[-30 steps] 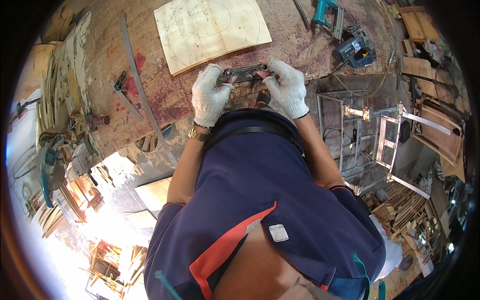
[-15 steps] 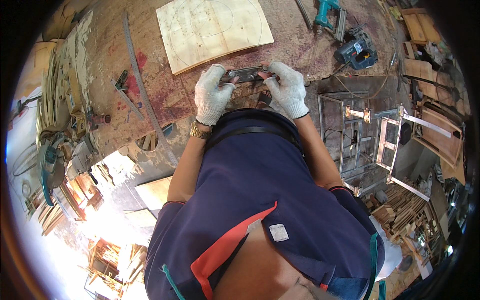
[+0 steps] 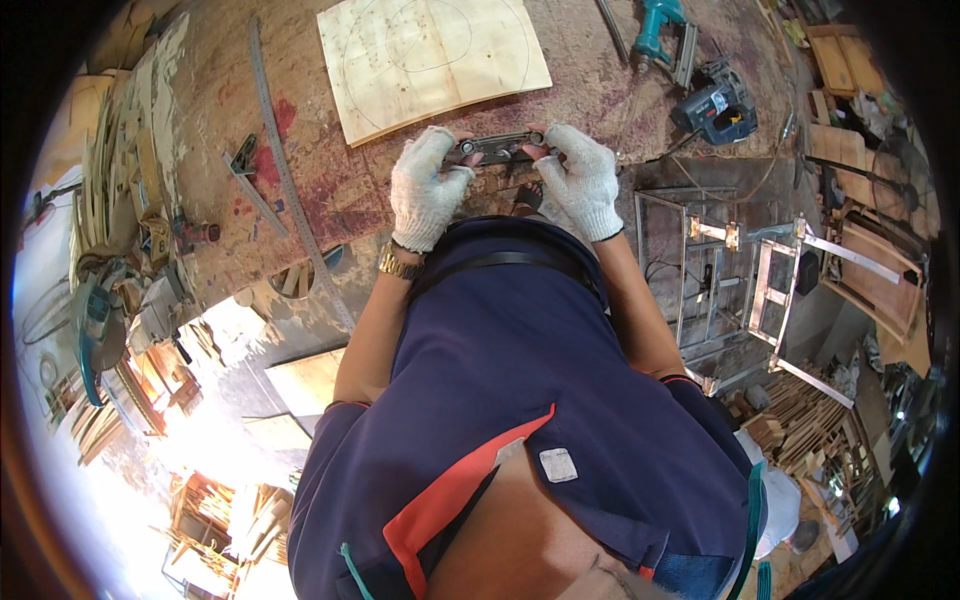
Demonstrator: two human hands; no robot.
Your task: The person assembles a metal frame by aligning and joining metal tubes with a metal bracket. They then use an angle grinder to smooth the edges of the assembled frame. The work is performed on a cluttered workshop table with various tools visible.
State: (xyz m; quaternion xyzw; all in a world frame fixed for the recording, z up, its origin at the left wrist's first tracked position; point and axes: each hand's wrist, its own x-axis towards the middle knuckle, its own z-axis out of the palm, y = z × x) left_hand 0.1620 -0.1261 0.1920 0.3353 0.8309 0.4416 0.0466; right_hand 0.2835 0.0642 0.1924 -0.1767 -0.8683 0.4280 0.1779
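Note:
Both of my hands wear white knitted gloves with bare fingertips. Between them, at the near edge of the worn wooden bench, is a short dark metal tool (image 3: 500,148) with a bar and round fittings near its ends; its exact kind is unclear. My left hand (image 3: 424,192) pinches its left end, and my right hand (image 3: 581,184) grips the right end. Just beyond lies a pale plywood sheet (image 3: 440,70) with curved outlines drawn on it. To the left, a long steel ruler (image 3: 278,150) and a small try square (image 3: 255,190) rest on the bench.
A dark blue jigsaw (image 3: 718,112) and a teal power tool (image 3: 655,35) lie at the bench's right. Metal frames (image 3: 765,285) stand on the floor to my right. At left are a drill (image 3: 195,234) and a teal saw (image 3: 92,325). Scrap wood (image 3: 220,510) is piled lower left.
My hands still hold the dark metal tool at both ends, with only a slight shift to the right. The view has moved a little; nothing has been let go.

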